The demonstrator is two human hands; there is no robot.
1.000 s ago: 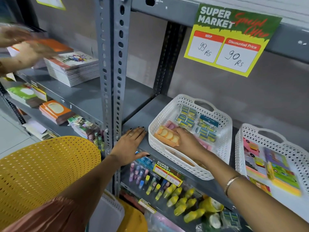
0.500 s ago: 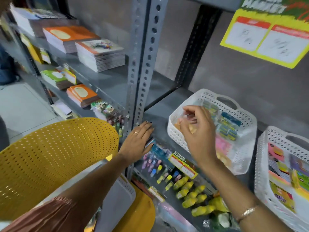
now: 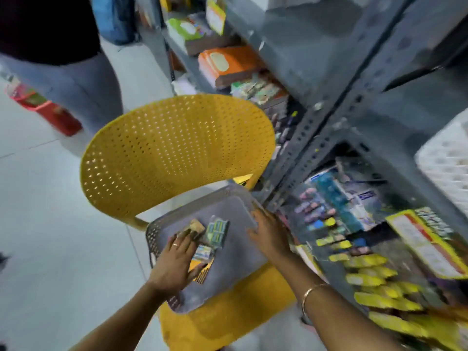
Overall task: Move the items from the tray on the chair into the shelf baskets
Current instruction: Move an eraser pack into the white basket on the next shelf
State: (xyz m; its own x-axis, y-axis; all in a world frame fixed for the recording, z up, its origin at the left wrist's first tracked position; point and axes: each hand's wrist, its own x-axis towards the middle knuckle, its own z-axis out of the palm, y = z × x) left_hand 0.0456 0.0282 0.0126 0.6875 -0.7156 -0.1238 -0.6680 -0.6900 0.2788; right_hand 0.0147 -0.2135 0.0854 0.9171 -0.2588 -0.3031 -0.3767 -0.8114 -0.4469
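Note:
A grey perforated tray [image 3: 235, 269] lies on the seat of a yellow chair [image 3: 177, 150]. Small packets rest in its left part: a green-blue blister pack [image 3: 216, 231], a brownish pack [image 3: 195, 228] and a small blue-white pack [image 3: 202, 253]. My left hand [image 3: 177, 262] lies flat over these packets, fingers spread, touching them; no grip shows. My right hand [image 3: 269, 233] rests with fingers apart on the tray's right rim beside the shelf post. Only a corner of a white shelf basket [image 3: 445, 163] shows at the right edge. The picture is blurred.
A grey metal shelf unit [image 3: 329, 102] stands right of the chair, its lower level full of yellow highlighters [image 3: 374, 279] and blister packs. Notebook stacks [image 3: 228, 64] fill the far shelves. Another person [image 3: 63, 59] stands at the upper left beside a red basket [image 3: 43, 110] on the floor.
My view has swung down from the shelf baskets to the chair. My right hand left the white basket and my left hand left the shelf edge; both now rest at the tray.

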